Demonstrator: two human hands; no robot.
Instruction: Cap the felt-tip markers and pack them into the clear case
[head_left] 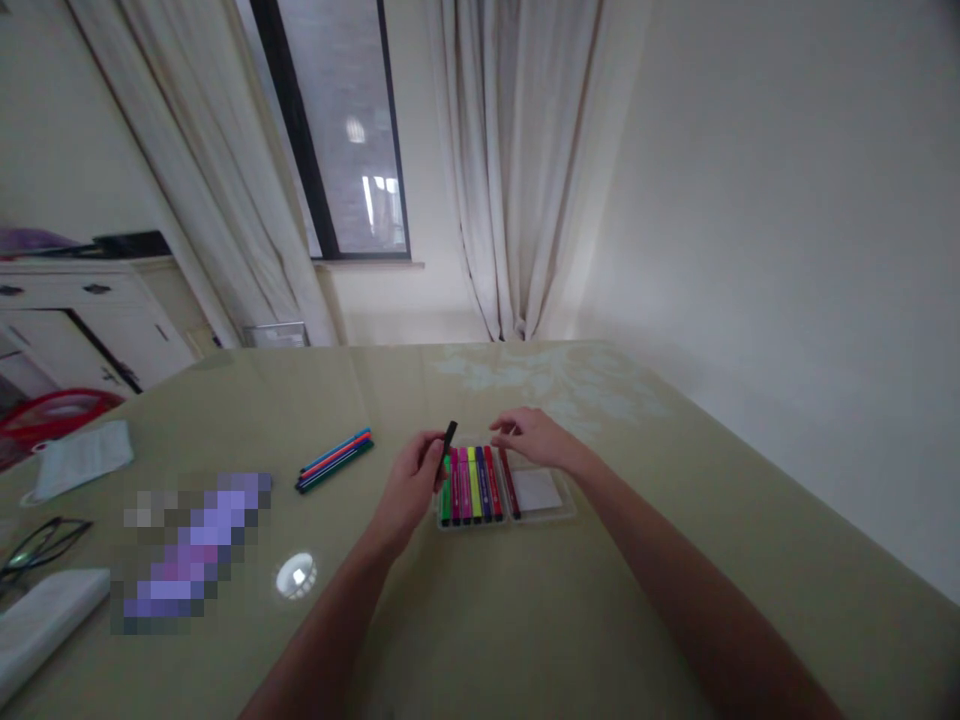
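Observation:
My left hand (414,482) is closed around a black marker (449,436), which tilts up out of the fingers at the left end of a clear plastic marker case (559,512). Inside the case, several coloured markers (472,488) lie side by side, from green through pink, yellow and blue to red. A dark red marker (510,485) rests slightly apart in the right half, beside a white card (536,490). Over the back edge of the case hovers my right hand (529,435), its fingers bent and apart with nothing seen in them.
Several more markers (334,460) lie bunched on the table (450,620) to the left. Farther left are a blurred purple item (199,550), a face mask (84,458), glasses (49,545) and a white box-like object (49,620). A wall (810,250) borders the right side.

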